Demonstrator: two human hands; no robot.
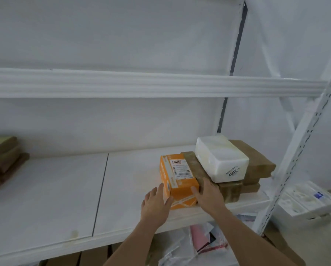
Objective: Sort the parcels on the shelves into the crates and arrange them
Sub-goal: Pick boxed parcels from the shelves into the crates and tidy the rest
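Observation:
An orange box (177, 176) with a white label lies on the white shelf (64, 198), right of the middle. My left hand (156, 203) presses its left side with straight fingers and the thumb on the front face. My right hand (208, 194) lies against its right side, thumb on the front corner. Right beside the box is a stack of brown parcels (256, 164). A white wrapped parcel (221, 156) marked 2002 rests on top of that stack.
More brown parcels (1, 156) are stacked at the shelf's far left. A white upright post (302, 143) with slots stands at the right. Plastic bags and a pink packet (199, 239) lie below the shelf. A white container (306, 198) of items sits on the floor at right.

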